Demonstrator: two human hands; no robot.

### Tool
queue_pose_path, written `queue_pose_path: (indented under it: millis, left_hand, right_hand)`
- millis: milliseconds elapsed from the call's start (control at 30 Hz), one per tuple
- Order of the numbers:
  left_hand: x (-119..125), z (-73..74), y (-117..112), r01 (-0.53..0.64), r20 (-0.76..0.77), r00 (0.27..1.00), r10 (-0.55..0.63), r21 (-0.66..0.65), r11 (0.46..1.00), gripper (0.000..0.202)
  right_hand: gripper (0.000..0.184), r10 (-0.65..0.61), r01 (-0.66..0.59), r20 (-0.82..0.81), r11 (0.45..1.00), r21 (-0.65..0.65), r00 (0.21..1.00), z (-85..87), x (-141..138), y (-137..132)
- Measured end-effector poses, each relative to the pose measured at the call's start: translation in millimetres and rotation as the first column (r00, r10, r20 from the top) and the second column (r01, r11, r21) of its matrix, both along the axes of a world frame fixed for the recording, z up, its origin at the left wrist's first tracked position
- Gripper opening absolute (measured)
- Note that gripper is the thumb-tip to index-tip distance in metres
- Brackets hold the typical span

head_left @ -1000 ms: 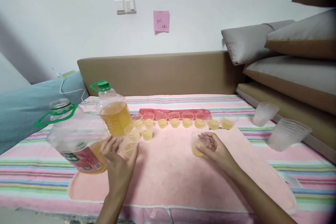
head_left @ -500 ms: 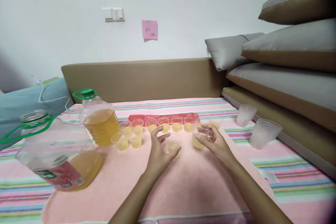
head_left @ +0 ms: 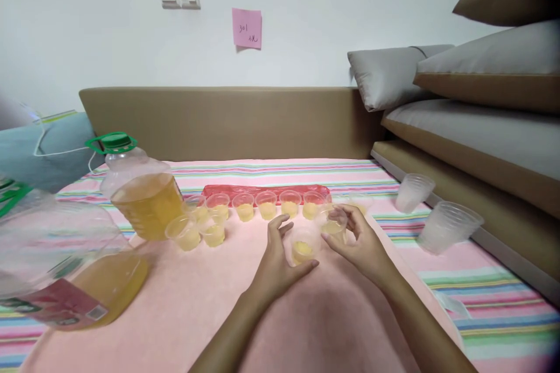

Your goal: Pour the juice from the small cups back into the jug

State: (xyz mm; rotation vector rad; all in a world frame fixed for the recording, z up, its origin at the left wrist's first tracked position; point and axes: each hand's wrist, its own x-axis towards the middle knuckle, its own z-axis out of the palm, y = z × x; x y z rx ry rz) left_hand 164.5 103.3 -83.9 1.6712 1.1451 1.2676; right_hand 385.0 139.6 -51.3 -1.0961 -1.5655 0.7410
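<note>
My left hand [head_left: 275, 262] curls round a small clear plastic cup [head_left: 303, 246] with yellow liquid on the pink towel [head_left: 210, 315]. My right hand [head_left: 359, 245] pinches a second small cup of yellow liquid [head_left: 333, 224] just to its right. Behind them a row of several small filled cups [head_left: 266, 204] stands in front of a red strip [head_left: 262, 190]. Three more filled cups [head_left: 196, 227] cluster at the left. A bottle with a green cap [head_left: 140, 192], half full of yellow liquid, stands at the left. A larger open bottle [head_left: 61, 274] leans tilted at the near left.
Two stacks of empty clear cups [head_left: 446, 224] lie on their sides at the right on the striped cloth [head_left: 490, 297]. Brown and grey cushions [head_left: 476, 105] are piled at the right. A brown backrest [head_left: 227, 119] runs behind; a pink note [head_left: 246, 28] hangs on the wall.
My left hand moved right from beside the bottles with a small cup, bringing it next to the cup in my right hand. The view shifted right.
</note>
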Motion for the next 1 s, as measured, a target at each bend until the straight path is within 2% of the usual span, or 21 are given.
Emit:
queue_pose_path:
  millis: [67, 133, 267, 300, 433, 633, 1000]
  left_hand:
    - [-4, 0.2, -6, -0.031, -0.034, 0.999, 0.030, -0.011, 0.999, 0.103]
    - [-9, 1.1, -13, -0.094, -0.061, 0.994, 0.094, -0.001, 0.996, 0.097]
    - [-17, 8.0, -27, -0.203, -0.109, 0.972, 0.207, 0.045, 0.978, 0.042]
    - [-19, 10.4, -29, -0.216, -0.129, 0.967, 0.221, 0.050, 0.975, 0.035]
    - [-25, 16.6, -30, -0.250, -0.194, 0.948, 0.252, 0.034, 0.968, 0.032]
    - [-27, 14.2, -28, -0.229, -0.274, 0.938, 0.215, -0.018, 0.973, 0.026]
    - [-26, 16.6, -30, -0.222, -0.312, 0.929, 0.199, -0.040, 0.974, 0.025]
  right_hand:
    - [0.062, 0.004, -0.004, 0.046, 1.000, -0.002, 0.999, 4.5, -1, -4]
    - [0.062, 0.001, -0.002, 0.084, 1.000, 0.010, 0.996, 8.4, -2, -8]
    - [0.056, -0.032, 0.021, 0.158, 0.997, 0.069, 0.987, 11.4, -2, -10]
    - [0.054, -0.040, 0.025, 0.177, 0.996, 0.087, 0.983, 11.5, -2, -9]
    - [0.051, -0.054, 0.018, 0.263, 0.990, 0.139, 0.963, 13.7, -4, -9]
    - [0.050, -0.023, -0.049, 0.390, 0.984, 0.172, 0.921, 19.8, -9, -9]
    - [0.050, -0.026, -0.095, 0.530, 0.975, 0.200, 0.847, 24.1, -13, -11]
